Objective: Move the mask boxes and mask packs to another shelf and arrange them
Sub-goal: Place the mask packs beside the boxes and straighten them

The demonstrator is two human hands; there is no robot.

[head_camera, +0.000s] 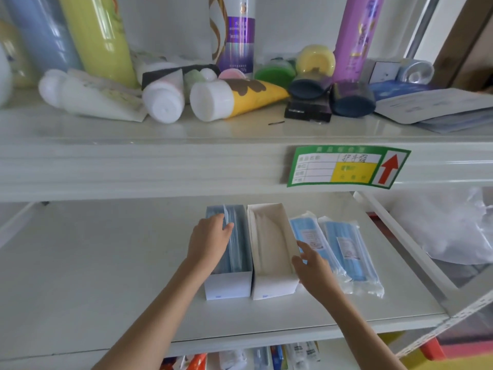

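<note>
Two open white mask boxes stand side by side on the lower shelf [106, 263]. The left box [229, 285] holds blue masks, the right box [272, 284] white ones. Two clear packs of blue masks lie to the right, one [309, 236] against the white box and one [349, 252] beside it. My left hand [208, 241] rests on the left side and top of the blue-mask box, fingers curled over the masks. The fingers of my right hand [312, 263] press on the white box's right wall, over the nearer pack.
The upper shelf [186, 161] carries tall bottles, lying tubes such as a yellow one [240, 100], jars and flat packets [437, 105]. A green label [344, 166] is stuck on its front edge. A white plastic bag [448, 225] lies beyond the shelf's right frame.
</note>
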